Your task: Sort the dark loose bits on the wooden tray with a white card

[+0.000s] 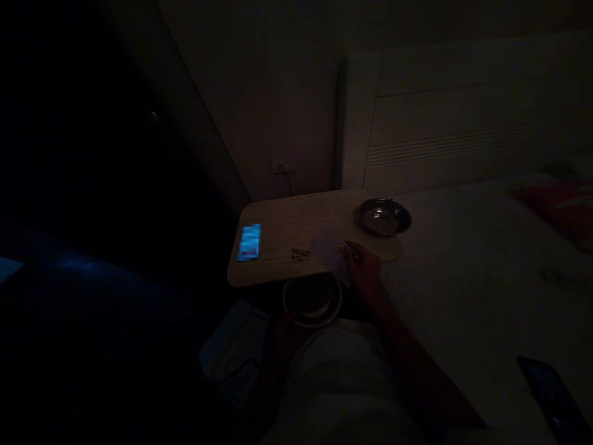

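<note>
The room is very dark. My right hand (364, 264) is closed on a white card or slip of paper (330, 252), held at the near edge of a small wooden table (301, 216). A little pile of dark crumbs (301, 254) lies on the table just left of the paper. Below the table's edge, a round bowl (312, 300) with dark bits in it sits under the paper. My left hand (283, 327) is at the bowl's near left rim; its fingers are lost in the dark.
A metal bowl (385, 217) stands at the table's right end. A lit phone (249, 241) lies at its left end. A bed with a white headboard (463, 123) fills the right; a dark phone (553, 395) lies on it. A wall socket (281, 165) is behind the table.
</note>
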A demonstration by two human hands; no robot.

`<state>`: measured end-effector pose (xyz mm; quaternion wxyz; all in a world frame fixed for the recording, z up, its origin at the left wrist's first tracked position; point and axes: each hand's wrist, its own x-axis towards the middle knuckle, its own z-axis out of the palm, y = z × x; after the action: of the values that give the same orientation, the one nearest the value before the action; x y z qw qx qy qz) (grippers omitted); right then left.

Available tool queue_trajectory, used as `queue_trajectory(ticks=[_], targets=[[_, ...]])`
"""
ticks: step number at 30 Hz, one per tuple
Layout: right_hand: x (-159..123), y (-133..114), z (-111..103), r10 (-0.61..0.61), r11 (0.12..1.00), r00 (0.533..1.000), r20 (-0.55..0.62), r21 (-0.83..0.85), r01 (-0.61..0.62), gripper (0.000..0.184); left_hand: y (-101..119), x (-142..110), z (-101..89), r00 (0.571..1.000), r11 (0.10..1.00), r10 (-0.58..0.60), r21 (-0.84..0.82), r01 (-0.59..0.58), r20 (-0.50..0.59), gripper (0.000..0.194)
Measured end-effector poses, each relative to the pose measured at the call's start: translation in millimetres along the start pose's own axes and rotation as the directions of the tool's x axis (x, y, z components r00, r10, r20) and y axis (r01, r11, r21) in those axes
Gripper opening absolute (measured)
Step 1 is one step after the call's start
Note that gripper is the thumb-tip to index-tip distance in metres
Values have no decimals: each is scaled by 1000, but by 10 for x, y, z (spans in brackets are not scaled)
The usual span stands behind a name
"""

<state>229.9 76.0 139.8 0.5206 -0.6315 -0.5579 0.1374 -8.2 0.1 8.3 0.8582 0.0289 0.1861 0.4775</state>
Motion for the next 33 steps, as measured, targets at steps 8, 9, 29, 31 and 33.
queue_trajectory(ticks=[8, 9, 29, 31, 33], targets=[[94, 167, -180, 56, 996, 990, -127, -56, -63, 35, -6, 0, 52, 990, 1000, 8, -4, -8, -140, 33], [102, 159, -183, 53, 997, 990, -127, -51, -60, 35, -4, 2, 45, 989, 1000, 22, -7, -24, -147, 33], [107, -6, -48, -61, 995, 993, 99, 85, 53, 27, -9, -4, 39, 991, 999, 22, 32, -17, -132, 33], [109, -13, -42, -56, 995, 994, 90, 85, 48, 28, -4, -4, 31, 990, 999, 39, 28, -35, -134, 34], [113, -10, -44, -50, 995, 993, 105, 92, 41, 27, -5, -5, 41, 987, 998, 57, 34, -52, -149, 34]])
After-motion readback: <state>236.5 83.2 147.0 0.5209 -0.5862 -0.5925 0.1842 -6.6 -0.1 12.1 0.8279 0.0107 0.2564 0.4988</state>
